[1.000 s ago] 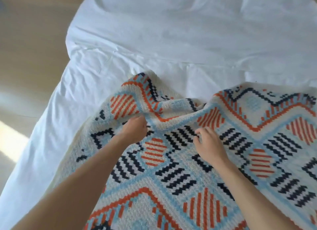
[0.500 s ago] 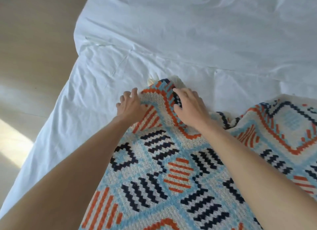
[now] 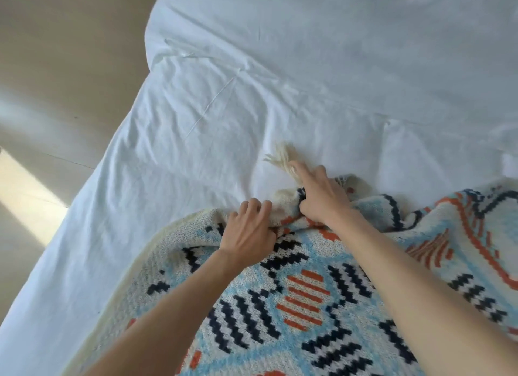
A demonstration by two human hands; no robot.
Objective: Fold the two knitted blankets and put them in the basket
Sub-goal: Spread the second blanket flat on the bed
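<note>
While left grip [image 3: 246,230] and right grip [image 3: 322,199] clamp the blanket [image 3: 308,305] corner, its tassel [image 3: 283,157] lies at eleven o'clock, nearest the right.

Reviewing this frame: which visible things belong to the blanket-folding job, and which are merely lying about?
Part of the job:
- knitted blanket
- its cream tassel
- left hand and right hand, both gripping the blanket's bunched edge

Just there:
- white bed sheet under the blanket
- floor beside the bed
</note>
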